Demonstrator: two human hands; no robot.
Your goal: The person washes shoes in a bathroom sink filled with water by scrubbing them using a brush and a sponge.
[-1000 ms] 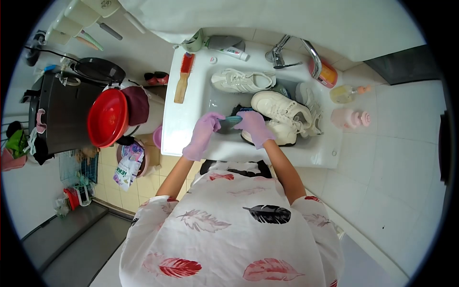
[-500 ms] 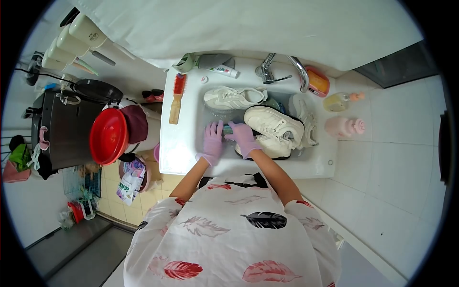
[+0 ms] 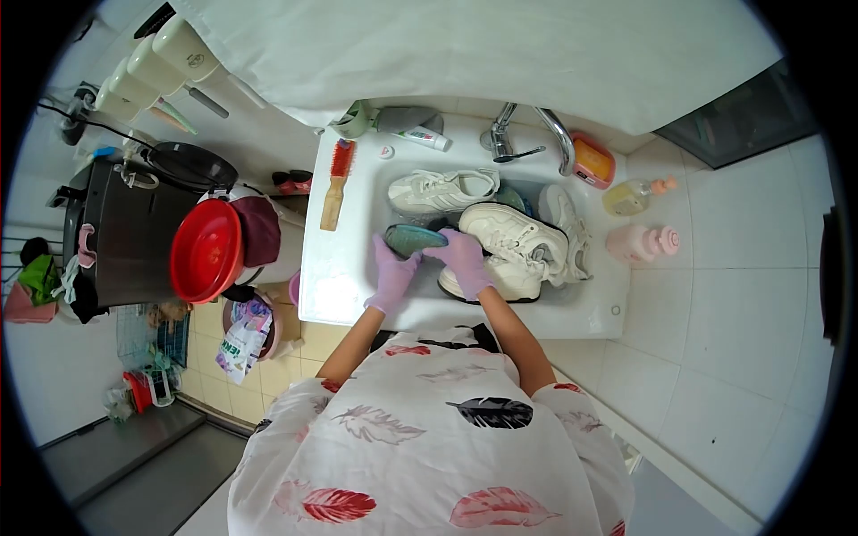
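Both hands wear light purple gloves and are over the left part of a white sink [image 3: 315, 277]. Between them is a flat, oval teal piece, perhaps an insole [image 3: 415, 239]. My left hand [image 3: 391, 275] grips its left end, and my right hand [image 3: 461, 261] has hold of the right end. Several white shoes lie in the water: one [image 3: 441, 191] behind the hands, another [image 3: 511, 234] beside my right hand, and one more [image 3: 565, 223] at the right wall. Something dark sits partly hidden behind the teal piece.
A red-bristled brush [image 3: 336, 186] rests on the sink's left ledge. Toothpaste [image 3: 424, 138] and a faucet [image 3: 506, 141] are at the back. To the right stand an orange tub [image 3: 592, 161], a yellowish bottle [image 3: 631, 198] and a pink bottle [image 3: 640, 241]. A red basin [image 3: 206, 250] is at left.
The teal piece was low between the hands, mostly covered by the fingers; now it is raised and tilted, its broad face showing. The camera view has shifted a little.
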